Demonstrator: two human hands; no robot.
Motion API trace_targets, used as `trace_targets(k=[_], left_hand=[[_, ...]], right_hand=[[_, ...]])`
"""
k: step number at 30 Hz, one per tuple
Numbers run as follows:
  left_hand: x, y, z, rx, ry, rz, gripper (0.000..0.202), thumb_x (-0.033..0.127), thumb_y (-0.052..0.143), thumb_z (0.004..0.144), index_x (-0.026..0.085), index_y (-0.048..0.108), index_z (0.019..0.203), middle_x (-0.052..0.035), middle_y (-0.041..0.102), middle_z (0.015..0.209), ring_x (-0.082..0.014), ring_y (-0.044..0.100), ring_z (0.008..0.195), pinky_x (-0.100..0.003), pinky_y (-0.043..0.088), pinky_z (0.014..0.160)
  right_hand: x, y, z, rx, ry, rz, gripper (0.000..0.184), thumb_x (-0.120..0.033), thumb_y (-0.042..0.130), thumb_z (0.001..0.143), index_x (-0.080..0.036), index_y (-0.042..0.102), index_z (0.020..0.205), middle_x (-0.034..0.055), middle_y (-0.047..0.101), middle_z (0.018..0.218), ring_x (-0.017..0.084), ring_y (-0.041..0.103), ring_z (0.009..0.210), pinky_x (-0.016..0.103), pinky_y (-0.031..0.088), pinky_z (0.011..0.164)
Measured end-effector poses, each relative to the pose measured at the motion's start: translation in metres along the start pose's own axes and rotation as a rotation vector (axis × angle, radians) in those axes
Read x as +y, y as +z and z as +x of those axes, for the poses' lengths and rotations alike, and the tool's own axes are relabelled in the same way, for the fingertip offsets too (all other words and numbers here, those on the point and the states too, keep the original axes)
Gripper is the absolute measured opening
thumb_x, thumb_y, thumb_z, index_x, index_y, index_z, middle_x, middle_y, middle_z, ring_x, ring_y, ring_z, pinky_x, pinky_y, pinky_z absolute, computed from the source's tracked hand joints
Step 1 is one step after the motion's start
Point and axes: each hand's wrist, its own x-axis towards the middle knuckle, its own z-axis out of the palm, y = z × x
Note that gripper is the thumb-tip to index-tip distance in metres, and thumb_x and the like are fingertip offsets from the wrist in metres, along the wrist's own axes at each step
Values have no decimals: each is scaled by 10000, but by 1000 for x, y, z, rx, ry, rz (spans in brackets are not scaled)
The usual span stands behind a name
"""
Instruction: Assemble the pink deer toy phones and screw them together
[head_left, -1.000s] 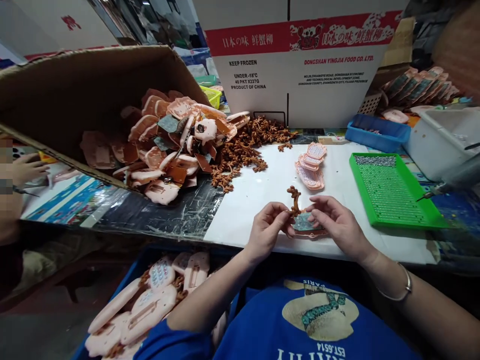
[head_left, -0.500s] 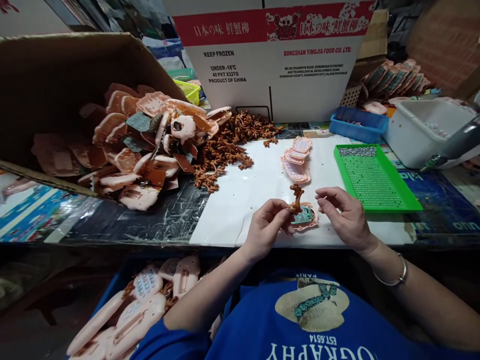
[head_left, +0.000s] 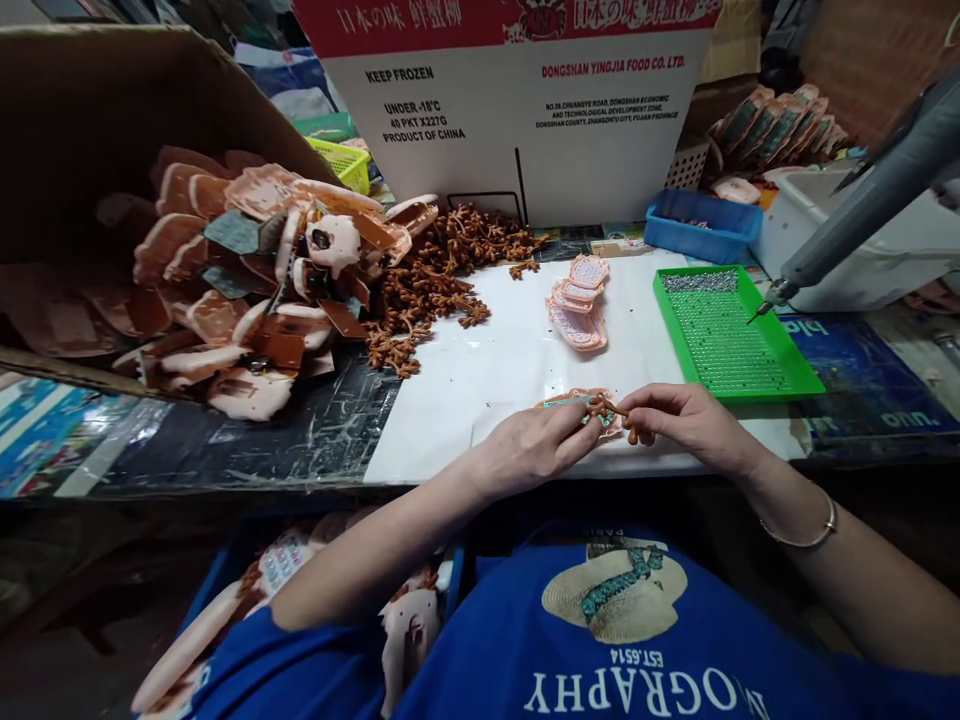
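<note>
Presently: one brown antler-shaped piece [head_left: 633, 433], pinched in the worker's right hand [head_left: 686, 425] at the right end of a pink shell [head_left: 612, 428] on the worktop [head_left: 330, 440]. Left hand [head_left: 536, 443]: over shell, grip unclear. Handling, I'd judge: shell flat, fingertips off the circuit board [head_left: 560, 401].

blue printed T-shirt [head_left: 570, 662], silver bangle [head_left: 831, 520]

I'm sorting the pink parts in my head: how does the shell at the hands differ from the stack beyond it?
The near shell seems to be a single piece, while the stack of shells has several overlapping. The near shell shows bits of green board; the stack shows pale, patterned faces. The left hand partly hides the near shell, while no hand covers the stack. Both are pinkish and over the white sheet.
</note>
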Motion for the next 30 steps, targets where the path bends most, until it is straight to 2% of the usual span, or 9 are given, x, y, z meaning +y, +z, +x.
trace_targets(k=[4,9,11,14,18,21,24,27,30], left_hand=[[1,8,-1,-26,2,-7,212,147,352,1021,106,527,1132,-136,696,978,-170,693,812,-259,601,672],[-1,16,-3,83,-11,-80,216,145,416,1002,102,535,1176,-150,701,990,-196,707,898,-279,615,728],[-2,19,-5,135,-54,-104,235,154,434,992,117,551,1192,-152,704,983,-207,712,890,-276,607,704],[1,26,-6,201,-173,-159,265,186,427,994,152,587,1202,-152,706,989,-200,712,821,-263,583,655],[13,35,3,179,-300,-261,302,223,403,1003,169,639,1182,-102,689,840,-185,687,748,-279,571,675],[21,40,14,161,-325,-353,311,229,395,1006,171,663,1151,-82,668,784,-180,673,721,-299,573,710],[25,42,16,213,-376,-448,294,237,449,1000,200,621,1236,-96,692,928,-184,687,833,-311,574,783],[21,40,9,258,-492,-468,398,310,573,962,199,534,1342,-141,655,1171,-226,647,1061,-361,556,895],[17,40,0,132,-566,-522,465,368,621,931,157,535,1336,-195,567,1327,-285,563,1216,-456,504,1007]], right_hand=[[-2,1,-3,5,-47,-98,305,-440,737,804,-177,742,958,38,729,861,140,661,756,277,516,720],[5,-1,-3,43,-56,-152,327,-449,722,810,-177,733,991,58,731,954,160,653,830,304,525,763],[10,1,-1,109,-53,-42,424,-440,770,768,-197,685,1105,44,710,972,144,646,808,300,539,758],[15,11,2,201,-30,261,607,-440,816,725,-252,554,1239,25,684,1007,132,655,807,283,561,726],[15,36,7,183,-18,484,498,-535,771,747,-244,572,1099,74,692,1124,193,678,942,358,587,814],[11,45,12,310,-64,497,448,-562,789,705,-233,600,943,49,704,997,183,668,888,343,579,812],[10,34,16,412,-84,476,446,-538,835,649,-229,607,878,8,679,880,137,639,803,278,561,762],[15,11,14,376,-40,358,436,-497,839,661,-211,627,912,-3,666,845,110,617,724,248,539,676],[20,-4,10,263,79,228,453,-452,832,684,-192,620,988,12,690,849,117,639,703,247,529,629]])
